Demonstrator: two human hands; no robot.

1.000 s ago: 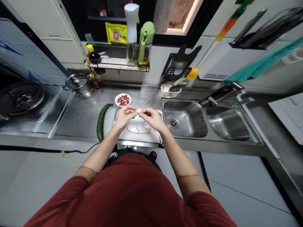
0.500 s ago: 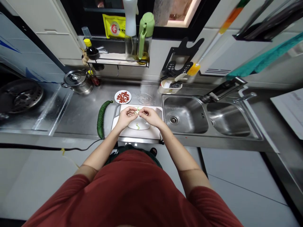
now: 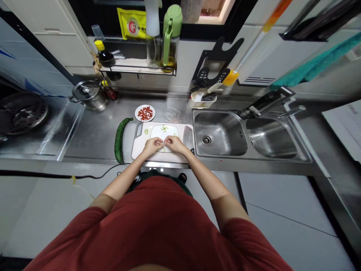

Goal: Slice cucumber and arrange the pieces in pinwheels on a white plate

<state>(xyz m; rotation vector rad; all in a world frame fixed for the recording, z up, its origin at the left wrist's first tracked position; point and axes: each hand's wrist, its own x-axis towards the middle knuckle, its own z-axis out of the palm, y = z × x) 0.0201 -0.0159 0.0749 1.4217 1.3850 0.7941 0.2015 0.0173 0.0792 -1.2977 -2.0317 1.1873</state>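
Observation:
A white plate (image 3: 169, 132) lies on the white cutting board (image 3: 139, 145). Thin green slices (image 3: 164, 128) form a small pattern near the plate's far edge, and another green piece shows close to my fingertips. Over the plate's near part, my left hand (image 3: 153, 145) is closed in a pinch, its fingertips almost meeting those of my right hand (image 3: 172, 143), pinched too. Whatever they hold is too small to make out. A few pale green slices (image 3: 146, 131) rest on the board left of the plate. The knife blade (image 3: 187, 134) lies at the board's right side.
A whole cucumber (image 3: 119, 139) lies left of the board. Behind it stand a small plate of red pieces (image 3: 145, 113) and a lidded pot (image 3: 91, 96). The double sink (image 3: 222, 133) is on the right. Bottles (image 3: 170, 41) stand on the wall rack.
Both hands have moved nearer to my body, from the plate's far part to its near part, uncovering the green pattern and the slices on the board. The view has shifted slightly.

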